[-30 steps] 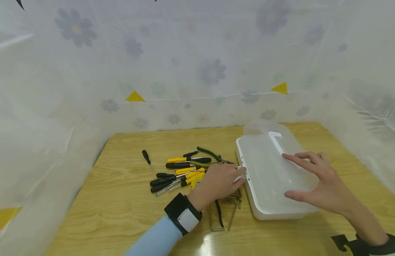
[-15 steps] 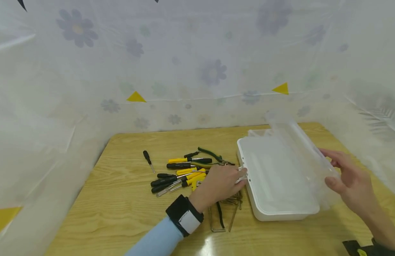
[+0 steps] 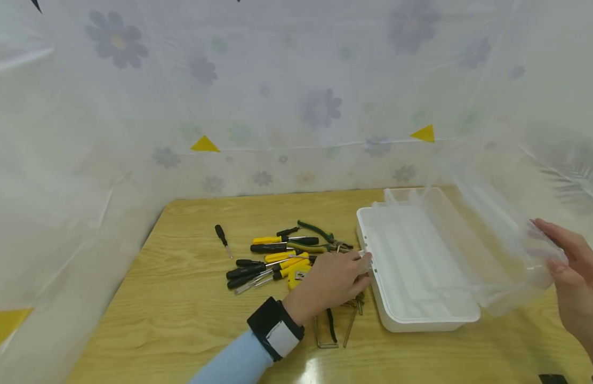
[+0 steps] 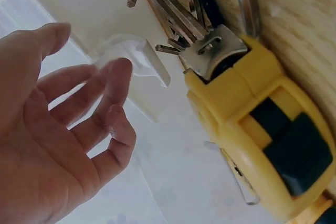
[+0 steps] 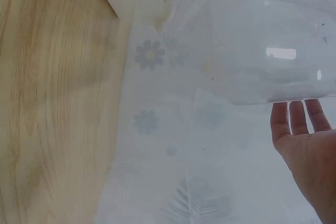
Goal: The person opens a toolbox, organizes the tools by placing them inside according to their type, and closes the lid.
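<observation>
My left hand [image 3: 332,280] rests its bent fingertips on a white latch [image 4: 137,59] at the left edge of a white plastic box [image 3: 394,319]. In the left wrist view its thumb stands apart from the fingers. At the far right, my right hand [image 3: 577,282] grips the edge of the box's clear lid [image 3: 498,213] between thumb and fingers. The lid is tilted up to the right. A translucent tray [image 3: 433,200] shows raised between lid and box. Beside the left hand lies a yellow tape measure [image 4: 262,124].
Several screwdrivers [image 3: 267,248] with black or yellow handles lie left of the box, with green-handled pliers [image 3: 317,230] behind. Hex keys [image 3: 349,328] lie under and in front of the left hand. One small screwdriver [image 3: 220,234] lies apart at left. A flowered plastic sheet [image 3: 296,106] encloses the wooden table [image 3: 157,320].
My right hand has moved from above the lid to its edge and swung it up to the right. The translucent tray has come into view. My left hand stays at the latch.
</observation>
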`<state>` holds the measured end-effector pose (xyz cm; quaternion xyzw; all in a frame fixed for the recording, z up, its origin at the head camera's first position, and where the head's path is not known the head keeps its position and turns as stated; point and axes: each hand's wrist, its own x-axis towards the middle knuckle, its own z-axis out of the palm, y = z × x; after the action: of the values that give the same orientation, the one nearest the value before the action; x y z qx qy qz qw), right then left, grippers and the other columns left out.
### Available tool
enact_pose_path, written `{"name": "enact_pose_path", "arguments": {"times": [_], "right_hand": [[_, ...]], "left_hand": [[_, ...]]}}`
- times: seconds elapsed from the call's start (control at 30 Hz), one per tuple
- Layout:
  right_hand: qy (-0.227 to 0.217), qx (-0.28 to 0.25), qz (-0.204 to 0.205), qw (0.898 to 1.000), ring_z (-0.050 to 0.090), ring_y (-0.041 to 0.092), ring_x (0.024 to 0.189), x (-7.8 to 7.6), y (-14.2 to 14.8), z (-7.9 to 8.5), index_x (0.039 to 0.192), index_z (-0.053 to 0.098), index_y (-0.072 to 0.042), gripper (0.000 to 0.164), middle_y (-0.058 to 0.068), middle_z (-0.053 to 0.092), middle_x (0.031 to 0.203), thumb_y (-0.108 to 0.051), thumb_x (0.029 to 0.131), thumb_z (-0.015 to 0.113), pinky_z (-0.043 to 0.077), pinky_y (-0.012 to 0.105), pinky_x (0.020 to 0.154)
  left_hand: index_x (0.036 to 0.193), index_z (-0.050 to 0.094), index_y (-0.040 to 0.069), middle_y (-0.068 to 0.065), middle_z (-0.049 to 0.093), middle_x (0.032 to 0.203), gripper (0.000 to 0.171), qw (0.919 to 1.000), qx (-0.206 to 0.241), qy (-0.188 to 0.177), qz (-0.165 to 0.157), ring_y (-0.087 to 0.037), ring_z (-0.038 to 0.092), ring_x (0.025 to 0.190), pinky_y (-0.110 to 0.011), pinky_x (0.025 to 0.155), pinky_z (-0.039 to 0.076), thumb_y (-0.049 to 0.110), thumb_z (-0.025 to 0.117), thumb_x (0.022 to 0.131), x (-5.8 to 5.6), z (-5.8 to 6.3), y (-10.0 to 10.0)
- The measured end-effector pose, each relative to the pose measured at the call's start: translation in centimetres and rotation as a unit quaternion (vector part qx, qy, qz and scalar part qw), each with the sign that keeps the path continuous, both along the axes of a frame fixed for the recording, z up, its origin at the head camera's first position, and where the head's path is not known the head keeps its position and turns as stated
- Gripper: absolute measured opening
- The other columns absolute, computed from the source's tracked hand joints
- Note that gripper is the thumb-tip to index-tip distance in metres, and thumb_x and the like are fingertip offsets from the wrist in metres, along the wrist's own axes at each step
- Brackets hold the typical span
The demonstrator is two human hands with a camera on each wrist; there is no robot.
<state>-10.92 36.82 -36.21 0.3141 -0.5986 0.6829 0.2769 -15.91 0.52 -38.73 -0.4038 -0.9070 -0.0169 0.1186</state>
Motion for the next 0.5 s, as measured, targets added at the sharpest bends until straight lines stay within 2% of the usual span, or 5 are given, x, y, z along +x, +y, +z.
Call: {"name": "enact_pose_path", "arguments": {"times": [0.1,0.23,0.3,0.4,0.5], "right_hand": [[0.032,0.046,-0.081,0.995,0.054,0.016,0.128,0.4,0.2,0.4,0.136,0.052,0.020,0.047,0.009,0.063,0.140,0.018,0.091,0.036,0.043,0.013,0.100],[0.046,0.143,-0.227,0.962,0.052,0.008,0.133,1.1,0.9,0.7,0.134,0.061,0.009,0.040,-0.004,0.064,0.140,0.009,0.097,0.046,0.038,0.010,0.102],[0.048,0.176,-0.257,0.949,0.053,0.005,0.133,1.2,1.4,0.8,0.133,0.065,0.001,0.039,-0.010,0.064,0.141,0.007,0.099,0.045,0.040,0.009,0.099],[0.054,0.234,-0.274,0.931,0.050,-0.002,0.135,1.0,2.4,1.0,0.134,0.066,-0.015,0.051,-0.018,0.061,0.142,0.009,0.100,0.038,0.036,0.008,0.106],[0.072,0.246,-0.289,0.922,0.052,-0.006,0.131,0.5,3.7,0.3,0.131,0.065,-0.022,0.060,-0.023,0.061,0.137,0.012,0.095,0.031,0.037,0.007,0.105]], "left_hand": [[0.147,0.056,0.021,0.003,0.065,0.138,0.051,0.9999,0.008,-0.004,0.006,-0.010,0.072,0.096,-0.024,0.072,0.058,0.050,0.049,0.106,0.3,-0.3,0.1],[0.150,0.052,0.023,0.003,0.058,0.147,0.054,0.9996,0.027,-0.005,0.001,-0.017,0.067,0.120,-0.037,0.093,0.058,0.054,0.046,0.106,0.8,-0.7,0.4],[0.148,0.054,0.025,0.005,0.058,0.148,0.053,0.9994,0.033,0.005,-0.008,-0.017,0.065,0.124,-0.039,0.096,0.057,0.055,0.045,0.106,1.0,-0.7,0.6],[0.140,0.061,0.028,0.008,0.061,0.144,0.049,0.9992,0.037,0.006,-0.011,-0.016,0.064,0.124,-0.039,0.097,0.056,0.058,0.042,0.105,1.1,-0.6,0.6],[0.133,0.065,0.028,0.008,0.063,0.141,0.051,0.9992,0.038,-0.012,-0.007,-0.016,0.064,0.123,-0.040,0.097,0.055,0.062,0.040,0.104,1.1,-0.5,0.5]]}}
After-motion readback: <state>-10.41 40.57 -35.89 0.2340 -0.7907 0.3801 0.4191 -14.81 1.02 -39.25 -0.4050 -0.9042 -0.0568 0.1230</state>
